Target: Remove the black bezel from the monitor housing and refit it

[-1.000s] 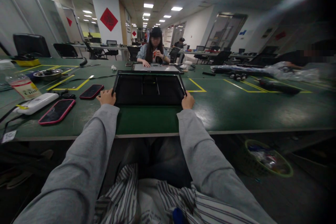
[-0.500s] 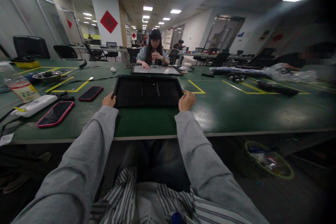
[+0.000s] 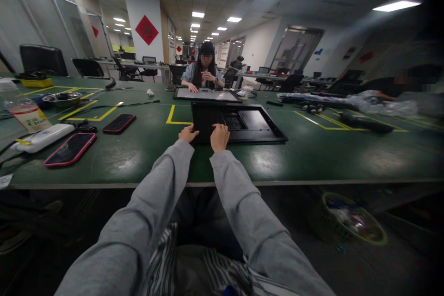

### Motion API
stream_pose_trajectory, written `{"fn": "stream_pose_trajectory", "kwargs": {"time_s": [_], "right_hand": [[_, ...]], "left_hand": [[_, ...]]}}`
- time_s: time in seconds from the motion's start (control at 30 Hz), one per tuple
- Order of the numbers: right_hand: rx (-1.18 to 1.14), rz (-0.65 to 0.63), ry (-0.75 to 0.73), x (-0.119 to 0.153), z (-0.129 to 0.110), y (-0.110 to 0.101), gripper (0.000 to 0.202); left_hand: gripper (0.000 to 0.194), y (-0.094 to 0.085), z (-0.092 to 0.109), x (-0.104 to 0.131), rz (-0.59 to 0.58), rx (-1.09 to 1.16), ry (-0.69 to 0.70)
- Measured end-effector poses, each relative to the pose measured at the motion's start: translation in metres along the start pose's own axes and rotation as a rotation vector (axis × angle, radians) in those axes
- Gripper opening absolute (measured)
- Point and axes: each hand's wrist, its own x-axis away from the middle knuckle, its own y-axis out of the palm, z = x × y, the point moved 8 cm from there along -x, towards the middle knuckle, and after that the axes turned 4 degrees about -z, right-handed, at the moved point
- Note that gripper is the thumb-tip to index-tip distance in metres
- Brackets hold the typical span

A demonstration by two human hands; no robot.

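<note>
A black rectangular frame-like panel (image 3: 262, 122) lies on the green table (image 3: 138, 162), in front of me and slightly to the right. My left hand (image 3: 189, 134) grips the panel's left edge, fingers closed round it. Farther right along the panel, my right hand (image 3: 219, 137) has its fingers bent over the dark surface near the front edge, closed on it. Part of the panel's left side is dark and plain, and a recessed section shows in its middle.
Two phones (image 3: 119, 123) (image 3: 70, 149), a white device (image 3: 45, 138), a bottle (image 3: 29, 113) and a metal bowl (image 3: 62, 98) stand left. Across the table a person (image 3: 204, 67) touches another panel (image 3: 208, 94). A basket (image 3: 354, 219) is below right.
The black panel has shifted right and its look has changed, with the recessed side now showing. My left hand has moved right, my right hand left, so they are closer together.
</note>
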Motion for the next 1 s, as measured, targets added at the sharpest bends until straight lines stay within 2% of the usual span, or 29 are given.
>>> {"fn": "stream_pose_trajectory", "kwargs": {"time_s": [0.1,0.17,0.23,0.33,0.43,0.53,0.73,0.87,1.0], "right_hand": [[-0.03,0.037,0.009,-0.001,0.004,-0.008,0.038],[-0.048,0.05,0.042,-0.003,0.011,-0.011,0.038],[-0.057,0.037,0.137,-0.005,0.027,-0.012,0.038],[-0.061,-0.027,0.242,-0.008,0.049,-0.008,0.037],[-0.049,-0.073,0.214,-0.01,0.055,-0.003,0.036],[-0.003,-0.086,0.164,-0.009,0.054,0.0,0.033],[0.097,-0.138,0.059,-0.003,0.046,0.002,0.049],[0.082,-0.153,0.067,-0.004,0.043,-0.001,0.055],[0.04,-0.189,0.107,-0.005,0.04,0.0,0.055]], "left_hand": [[0.063,0.041,0.042,0.002,-0.069,0.005,-0.004],[0.047,0.063,0.065,0.005,-0.108,0.024,0.032],[0.045,0.078,0.081,0.008,-0.148,0.03,0.08],[0.054,0.09,0.089,0.01,-0.177,0.003,0.15],[0.051,0.091,0.084,0.008,-0.168,0.043,0.171],[0.045,0.082,0.076,0.003,-0.096,0.156,0.141],[0.047,0.063,0.061,0.003,0.028,0.302,0.055],[0.044,0.056,0.058,0.005,0.082,0.321,0.009],[0.041,0.061,0.059,0.008,0.059,0.243,-0.051]]}}
